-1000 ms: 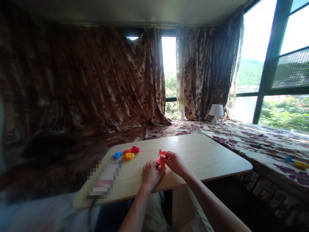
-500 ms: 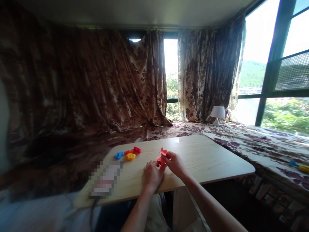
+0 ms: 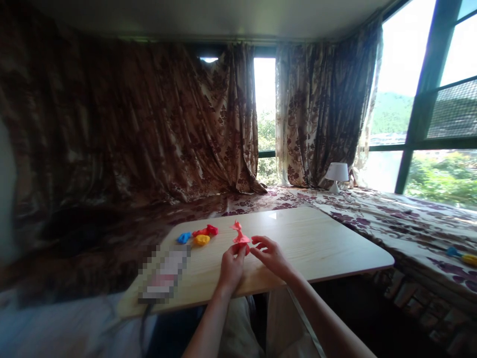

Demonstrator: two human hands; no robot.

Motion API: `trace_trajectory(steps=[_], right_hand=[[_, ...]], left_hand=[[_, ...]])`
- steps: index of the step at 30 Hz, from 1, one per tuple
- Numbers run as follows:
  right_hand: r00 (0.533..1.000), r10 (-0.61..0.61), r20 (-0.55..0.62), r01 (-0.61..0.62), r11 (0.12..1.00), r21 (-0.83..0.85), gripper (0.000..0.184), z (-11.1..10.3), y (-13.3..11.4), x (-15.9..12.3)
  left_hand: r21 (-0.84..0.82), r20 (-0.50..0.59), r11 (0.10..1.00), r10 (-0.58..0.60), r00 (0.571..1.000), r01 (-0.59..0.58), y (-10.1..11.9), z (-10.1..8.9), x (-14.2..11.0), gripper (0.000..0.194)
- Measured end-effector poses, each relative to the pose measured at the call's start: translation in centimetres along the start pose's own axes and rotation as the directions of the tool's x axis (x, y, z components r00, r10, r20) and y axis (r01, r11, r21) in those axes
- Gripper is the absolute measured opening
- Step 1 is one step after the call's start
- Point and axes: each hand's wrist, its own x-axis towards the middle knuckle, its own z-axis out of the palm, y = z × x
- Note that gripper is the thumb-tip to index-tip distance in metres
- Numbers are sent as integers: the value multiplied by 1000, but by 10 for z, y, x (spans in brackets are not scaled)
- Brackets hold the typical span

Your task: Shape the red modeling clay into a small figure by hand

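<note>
My left hand is closed, thumb and fingers pinching the base of a coral-red soft piece. The piece stands up out of my grip, wide low down, narrow in the middle and uneven at its top; I cannot tell its exact kind. Just right of it is my right hand, fingers apart and slightly bent, holding nothing that I can see. Farther left on the tabletop lie a blue crumpled piece, a yellow one and a red one, close together.
The pale wooden table has rounded corners. A blurred-out flat object with a cable lies at its left edge. Beyond stretches a flower-patterned cover with a white lamp; blue and yellow pieces lie at far right.
The coral-red piece has shifted left and now stands upright above my left hand. My right hand has let go of it and opened beside it.
</note>
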Motion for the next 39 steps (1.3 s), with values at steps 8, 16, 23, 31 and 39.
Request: trace_trajectory(steps=[8, 16, 23, 31, 39], right_hand=[[998, -60, 25, 60, 998, -11, 16, 20, -4, -6], [965, -154, -211, 155, 988, -12, 29, 9, -4, -9], [945, -263, -194, 258, 965, -53, 18, 9, -3, -8], [905, -411, -112, 353, 872, -340, 26, 8, -12, -12], [921, -369, -127, 307, 885, -350, 17, 4, -20, -14]], left_hand=[[-112, 46, 994, 2, 999, 3, 1, -2, -2, 29], [-31, 94, 1000, 6, 996, -3, 8, 0, -6, 28], [11, 174, 999, 33, 984, -36, 6, 2, -6, 28], [-6, 155, 1000, -16, 988, 17, 4, 2, -6, 25], [34, 203, 999, -26, 979, 19, 14, 3, -10, 23]])
